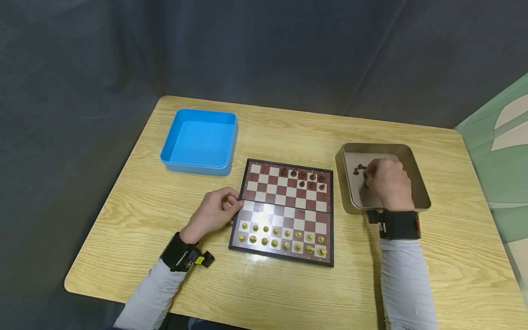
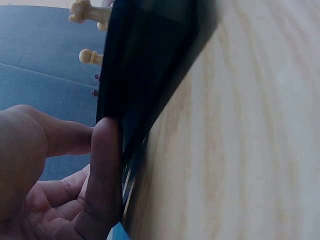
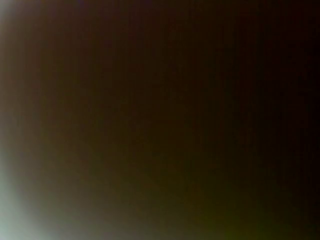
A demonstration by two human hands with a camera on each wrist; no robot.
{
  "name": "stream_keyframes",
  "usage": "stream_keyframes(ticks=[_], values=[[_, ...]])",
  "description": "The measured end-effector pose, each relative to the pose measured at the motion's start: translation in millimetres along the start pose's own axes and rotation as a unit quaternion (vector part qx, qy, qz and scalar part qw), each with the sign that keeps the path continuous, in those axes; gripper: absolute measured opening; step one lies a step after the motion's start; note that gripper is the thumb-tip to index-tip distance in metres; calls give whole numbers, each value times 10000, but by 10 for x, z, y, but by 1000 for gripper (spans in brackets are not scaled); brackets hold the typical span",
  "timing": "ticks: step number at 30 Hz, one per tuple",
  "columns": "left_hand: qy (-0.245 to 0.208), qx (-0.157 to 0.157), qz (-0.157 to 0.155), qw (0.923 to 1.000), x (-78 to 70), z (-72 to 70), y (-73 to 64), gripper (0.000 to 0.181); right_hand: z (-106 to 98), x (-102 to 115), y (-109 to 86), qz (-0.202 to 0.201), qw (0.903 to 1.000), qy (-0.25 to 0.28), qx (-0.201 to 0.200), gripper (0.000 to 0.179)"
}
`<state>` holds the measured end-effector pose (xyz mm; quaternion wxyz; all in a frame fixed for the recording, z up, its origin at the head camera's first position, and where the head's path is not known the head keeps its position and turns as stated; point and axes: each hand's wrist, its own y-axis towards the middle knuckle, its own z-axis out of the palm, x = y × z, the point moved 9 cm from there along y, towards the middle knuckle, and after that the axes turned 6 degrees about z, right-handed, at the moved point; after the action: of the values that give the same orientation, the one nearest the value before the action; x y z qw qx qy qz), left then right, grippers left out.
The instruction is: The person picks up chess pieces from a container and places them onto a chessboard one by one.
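An opened folding chessboard (image 1: 270,208) lies on the table, with pale pieces (image 1: 275,231) in two rows on the near side and several dark red pieces (image 1: 312,177) at the far right. My left hand (image 1: 214,208) pinches the board's left edge; close up in the left wrist view, thumb and finger (image 2: 104,165) grip its black rim (image 2: 111,80). Over at the right, my right hand (image 1: 389,181) reaches down into a metal tin (image 1: 418,188), its curled fingertips pinching a dark chess piece (image 1: 365,175). Beside it in the tin lie other dark pieces (image 1: 356,171). The right wrist view is dark and blurred.
A blue box (image 1: 200,142) with raised walls stands at the back left of the wooden table (image 1: 284,293). Dark grey cloth (image 1: 264,55) hangs behind the table's far edge, and a green patterned surface (image 1: 511,183) borders its right side.
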<state>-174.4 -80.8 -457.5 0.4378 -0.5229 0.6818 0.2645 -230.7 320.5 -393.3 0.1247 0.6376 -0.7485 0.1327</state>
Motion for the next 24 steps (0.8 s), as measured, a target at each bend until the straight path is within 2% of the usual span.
stream_keyframes(ticks=[15,24], values=[[-67,-12,-25,10000,15,9,3,16,-127,42,-12,-67,9993,60,-351,9],[-35,1,11,10000,-1,8,2,17,-241,256,-96,-483,9966,262,-610,13]])
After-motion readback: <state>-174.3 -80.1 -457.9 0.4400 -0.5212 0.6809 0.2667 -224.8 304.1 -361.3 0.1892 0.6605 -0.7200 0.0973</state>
